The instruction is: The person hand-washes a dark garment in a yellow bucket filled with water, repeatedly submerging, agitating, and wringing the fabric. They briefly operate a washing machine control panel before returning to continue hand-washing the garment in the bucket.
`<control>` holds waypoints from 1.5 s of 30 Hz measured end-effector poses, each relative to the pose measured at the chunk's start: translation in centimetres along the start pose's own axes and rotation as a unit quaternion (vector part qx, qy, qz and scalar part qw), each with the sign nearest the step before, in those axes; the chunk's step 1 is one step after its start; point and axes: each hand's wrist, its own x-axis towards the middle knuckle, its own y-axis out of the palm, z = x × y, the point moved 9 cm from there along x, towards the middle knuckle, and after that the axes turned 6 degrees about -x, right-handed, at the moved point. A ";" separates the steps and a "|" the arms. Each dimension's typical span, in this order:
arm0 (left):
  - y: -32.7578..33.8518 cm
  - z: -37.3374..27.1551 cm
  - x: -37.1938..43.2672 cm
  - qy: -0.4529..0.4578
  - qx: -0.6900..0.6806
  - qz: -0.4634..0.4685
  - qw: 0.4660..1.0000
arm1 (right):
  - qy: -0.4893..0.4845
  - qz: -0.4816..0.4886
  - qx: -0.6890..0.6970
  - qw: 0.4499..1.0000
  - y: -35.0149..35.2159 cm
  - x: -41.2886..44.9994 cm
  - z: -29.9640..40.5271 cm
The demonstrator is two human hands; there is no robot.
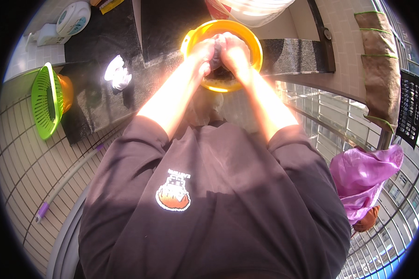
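Over a yellow plastic basin, my left hand and my right hand are close together. Between them they grip a wet-looking greyish cloth, bunched up and mostly covered by the fingers. Dark contents show in the basin below, with pale suds along its near side. Strong sunlight washes out both forearms and part of the rim. To the left, a crumpled white cloth lies on the dark stone counter, apart from my hands.
A green colander stands on edge at left against an orange bowl. White plastic bottles are at the upper left. Behind the basin is a whitish bucket. Purple fabric hangs by the window bars at right.
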 end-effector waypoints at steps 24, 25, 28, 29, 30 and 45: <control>-4.1 0.0 0.0 0.112 -0.004 -0.119 0.987 | 0.001 0.115 -0.043 0.992 3.2 2.8 -3.1; -3.7 0.4 0.4 0.125 -0.001 -0.089 0.988 | 0.008 0.122 -0.095 0.988 3.5 2.5 -3.2; -5.9 1.1 1.3 0.149 0.175 -0.231 0.945 | 0.034 0.085 -0.111 0.990 3.6 2.4 -3.3; -6.7 1.5 2.0 0.148 0.174 -0.234 0.945 | 0.054 0.144 -0.136 0.979 4.5 2.5 -3.4; -6.5 1.1 1.9 0.149 0.206 -0.230 0.940 | 0.078 0.200 -0.164 0.963 5.1 2.4 -4.1; -1.9 2.5 1.3 -0.052 -0.008 -0.021 0.998 | 0.011 0.022 -0.011 1.000 -0.2 1.4 1.2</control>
